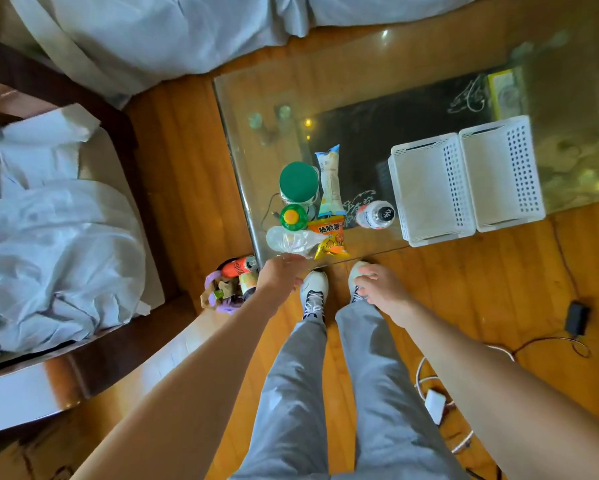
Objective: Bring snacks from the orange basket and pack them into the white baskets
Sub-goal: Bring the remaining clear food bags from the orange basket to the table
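A clear bag [291,240] at the desk's [429,81] near edge is pinched by the left hand [280,274]; the right hand [377,284] is loosely curled, empty; the white baskets [464,181] are judged next

Left hand [280,273] touching clear bag [291,240]; white baskets [464,181] empty.

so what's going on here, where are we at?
A person stands at the near edge of a glass table. Snacks sit bunched on its left end: a green-lidded jar, a long blue-and-white packet, an orange chip bag, a white bottle. The left hand is on a clear plastic bag at the table edge; whether it grips the bag is unclear. The right hand hangs free, holding nothing. Both white baskets look empty, so packing has not started.
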Action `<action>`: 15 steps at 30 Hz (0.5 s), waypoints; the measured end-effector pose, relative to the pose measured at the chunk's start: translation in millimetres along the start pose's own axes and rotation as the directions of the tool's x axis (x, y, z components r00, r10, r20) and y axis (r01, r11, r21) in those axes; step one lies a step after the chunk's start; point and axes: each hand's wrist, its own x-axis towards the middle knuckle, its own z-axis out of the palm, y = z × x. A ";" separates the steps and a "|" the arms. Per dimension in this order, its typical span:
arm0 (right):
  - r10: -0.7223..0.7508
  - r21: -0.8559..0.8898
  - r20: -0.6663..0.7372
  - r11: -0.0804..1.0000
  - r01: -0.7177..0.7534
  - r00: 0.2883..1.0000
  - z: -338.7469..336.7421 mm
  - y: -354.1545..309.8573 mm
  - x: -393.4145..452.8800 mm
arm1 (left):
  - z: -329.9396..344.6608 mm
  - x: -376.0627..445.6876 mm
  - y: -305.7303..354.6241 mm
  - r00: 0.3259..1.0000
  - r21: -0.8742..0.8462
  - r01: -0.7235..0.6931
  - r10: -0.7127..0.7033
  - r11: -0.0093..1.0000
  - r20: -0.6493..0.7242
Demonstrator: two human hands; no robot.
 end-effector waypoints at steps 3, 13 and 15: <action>-0.055 -0.039 -0.028 0.998 0.054 0.998 -7.1 -14.0 -44.4 | -11.0 -36.1 4.8 0.999 0.105 -0.037 0.038 0.994 -0.007; -0.137 0.065 -0.229 0.986 0.156 0.964 -38.3 44.0 -228.2 | 14.1 -201.2 22.7 0.780 0.819 -0.571 0.356 0.066 0.515; -0.099 0.119 -0.309 0.983 0.142 0.946 -36.3 85.1 -268.0 | 27.0 -221.3 10.9 0.725 0.774 -0.628 0.299 -0.083 0.620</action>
